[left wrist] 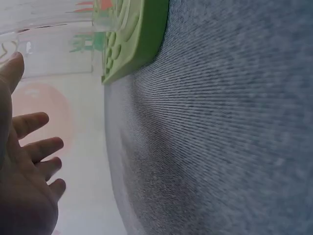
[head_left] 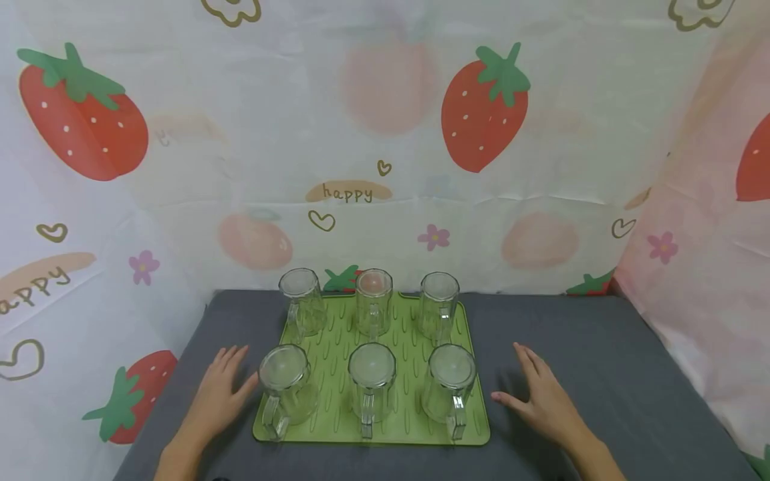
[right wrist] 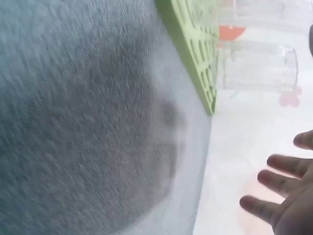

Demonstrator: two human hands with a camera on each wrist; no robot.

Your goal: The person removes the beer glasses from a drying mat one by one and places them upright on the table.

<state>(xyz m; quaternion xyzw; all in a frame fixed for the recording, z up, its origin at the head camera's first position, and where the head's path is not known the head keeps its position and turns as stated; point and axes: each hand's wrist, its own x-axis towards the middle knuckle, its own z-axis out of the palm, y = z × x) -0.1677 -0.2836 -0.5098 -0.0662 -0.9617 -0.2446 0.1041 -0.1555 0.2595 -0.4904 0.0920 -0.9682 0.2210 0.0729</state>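
Several clear glass mugs stand in two rows on a green ridged mat (head_left: pixel 337 431). In the front row are a left mug (head_left: pixel 296 394), a middle mug (head_left: pixel 373 381) and a right mug (head_left: pixel 448 384), handles toward me. Behind them stand a left mug (head_left: pixel 305 304), a middle mug (head_left: pixel 374 300) and a right mug (head_left: pixel 438 307). My left hand (head_left: pixel 219 394) hovers just left of the front left mug, fingers spread and holding nothing. To the right of the mat, my right hand (head_left: pixel 544 401) is likewise spread and holds nothing.
A dark grey cloth (head_left: pixel 601 361) covers the table under the mat. Behind and at both sides hangs a pale curtain (head_left: pixel 385 147) printed with strawberries, hearts and flowers. The mat's back edge lies close to the rear curtain.
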